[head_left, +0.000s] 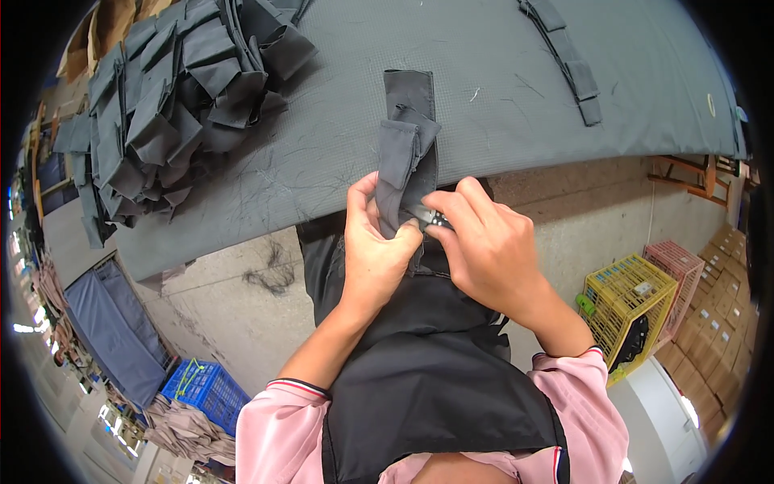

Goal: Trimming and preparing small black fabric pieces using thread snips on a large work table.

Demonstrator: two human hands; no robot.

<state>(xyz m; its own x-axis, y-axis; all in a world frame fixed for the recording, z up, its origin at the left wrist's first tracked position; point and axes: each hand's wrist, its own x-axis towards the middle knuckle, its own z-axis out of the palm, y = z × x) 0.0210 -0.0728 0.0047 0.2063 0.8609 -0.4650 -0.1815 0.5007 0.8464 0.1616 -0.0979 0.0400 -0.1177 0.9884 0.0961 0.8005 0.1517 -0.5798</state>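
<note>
A folded dark grey fabric strip (pixel 397 161) reaches from the table's near edge toward me, its far end lying flat on the cloth. My left hand (pixel 375 250) is closed on its near end, thumb on top and fingers behind. Close against that thumb, my right hand (pixel 488 238) pinches a small silver-and-black tool (pixel 436 218) between thumb and fingers. Most of the tool is hidden, so its exact kind does not show. Its shiny end meets the fabric by my left thumb tip.
A large heap of similar grey strips (pixel 177 105) covers the table's left side. Another strip (pixel 564 60) lies far right on the grey table cover (pixel 484 105). Yellow crate (pixel 629 298) and stacked cartons (pixel 713 323) stand right; a blue crate (pixel 205 393) is lower left.
</note>
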